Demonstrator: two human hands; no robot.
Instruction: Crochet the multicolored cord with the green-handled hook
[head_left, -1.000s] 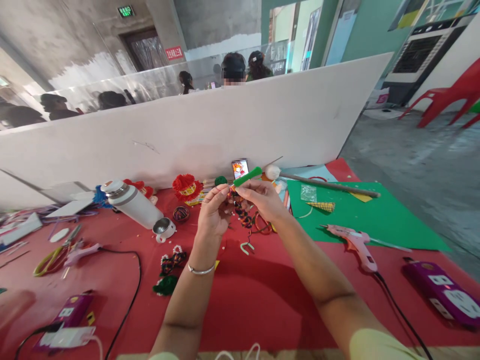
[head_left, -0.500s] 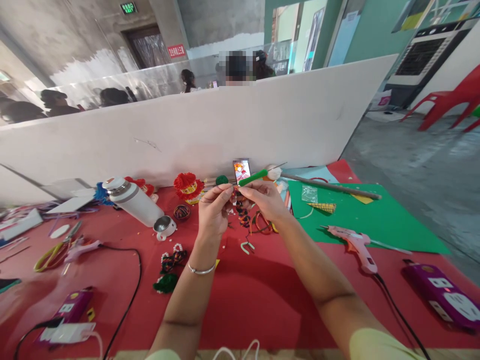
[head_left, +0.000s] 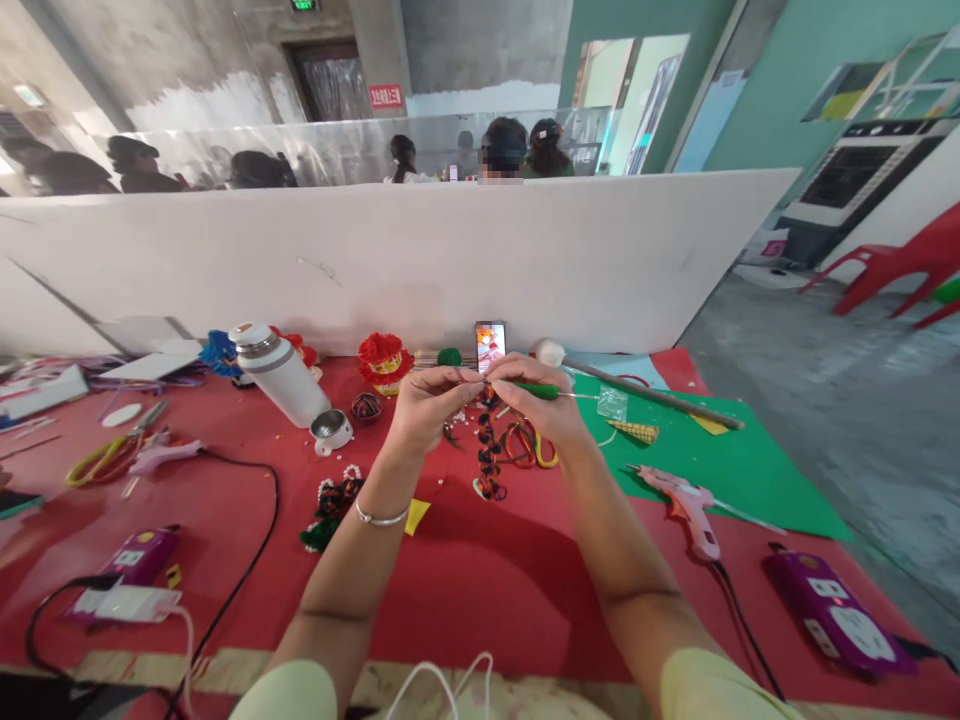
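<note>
My left hand (head_left: 429,408) and my right hand (head_left: 551,408) meet above the red-covered table. The left fingers pinch the top of a coiled, dark-and-orange yarn strip (head_left: 489,455), which hangs below them. Within my right hand lies a green-handled awl (head_left: 538,391), its thin metal shaft pointing right. The right thumb and index finger are also pressed together close to the left fingertips; what passes between them is too small to see. Scissors (head_left: 546,452) with red and yellow handles lie under my right hand. Behind the hands a phone (head_left: 491,346) stands upright with a lit picture.
To the left stand a white thermos (head_left: 281,380) and its metal cup (head_left: 331,431). A beaded yarn bundle (head_left: 337,505) lies by my left forearm. Pink glue guns (head_left: 694,505) and purple power strips (head_left: 829,610) flank the hands. A white partition (head_left: 420,265) borders the table's back.
The awl has swung from pointing up and right to nearly level, lower in my right hand. The yarn strip hangs more plainly in sight. The camera view has shifted.
</note>
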